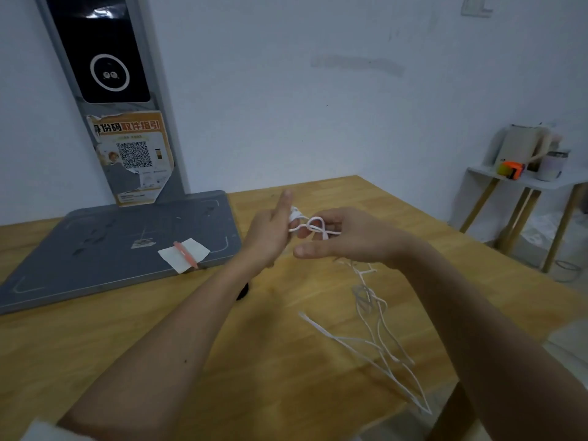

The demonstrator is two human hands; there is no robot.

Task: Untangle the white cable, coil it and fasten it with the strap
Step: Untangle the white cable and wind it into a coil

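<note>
Dark object (243, 291) mostly hidden behind left forearm (191, 313); hanging cable (378, 338) motion-blurred.

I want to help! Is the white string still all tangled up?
Still tangled: the white cable shows a knot between both hands and crossed loops hanging below.

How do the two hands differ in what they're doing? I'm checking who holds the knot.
The left hand grips a bunched end of the white cable with one finger pointing up; the right hand pinches a loop, thumb out. Loose cable trails beneath the right hand only. Both are raised above the table.
</note>
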